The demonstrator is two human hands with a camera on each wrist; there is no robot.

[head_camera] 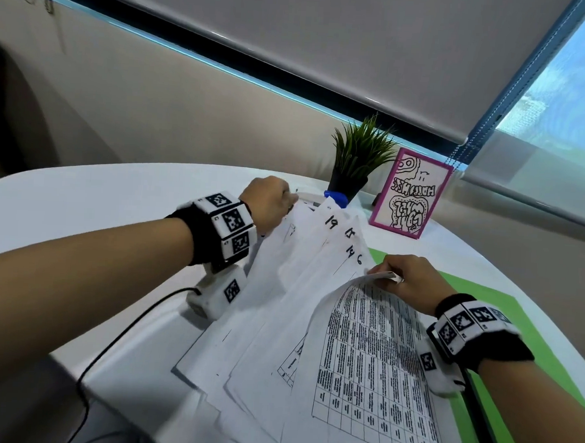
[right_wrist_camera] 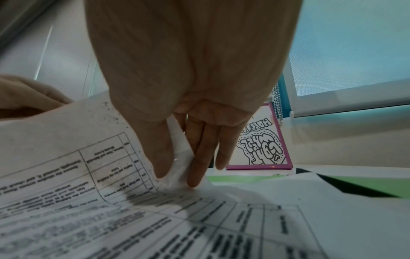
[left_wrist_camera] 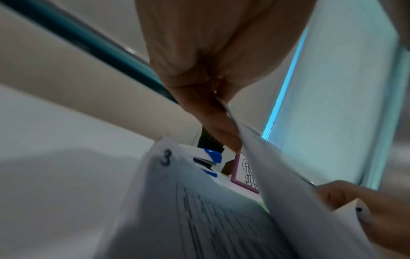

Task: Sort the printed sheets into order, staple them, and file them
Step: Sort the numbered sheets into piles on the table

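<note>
Bench (head_camera: pixel 82 190): white, rounded edge, filling the lower half of the head view; carrying everything below.
Green folder (head_camera: pixel 503 310): lying flat at lower right, partly under the papers.
Printed sheets (head_camera: pixel 279 322): fanned out in a loose pile across lower centre, handwritten nos. (19, 15, 14, 6) showing at their top corners; in the left wrist view another corner is reading 3. Top sheet w/ printed table (head_camera: pixel 374 371) is curling up at its upper corner.
Picture frame (head_camera: pixel 409 193): pink border, b/w doodle, standing right of centre, behind the pile.
Plant (head_camera: pixel 357 157): green spikes in a dark pot, standing just left of the frame.
Left hand (head_camera: pixel 268 199): centre of frame; grip is pinching the top edge of a raised sheet betw. thumb & fingers (left_wrist_camera: pixel 213 119).
Right hand (head_camera: pixel 408 278): right of centre; grip is pinching the curled corner of the table sheet, thumb one side, fingers (right_wrist_camera: pixel 199 157) the other.
Stapler (head_camera: pixel 334 196): blue & white, mostly hidden, lying at the plant's base just past the sheets.
</note>
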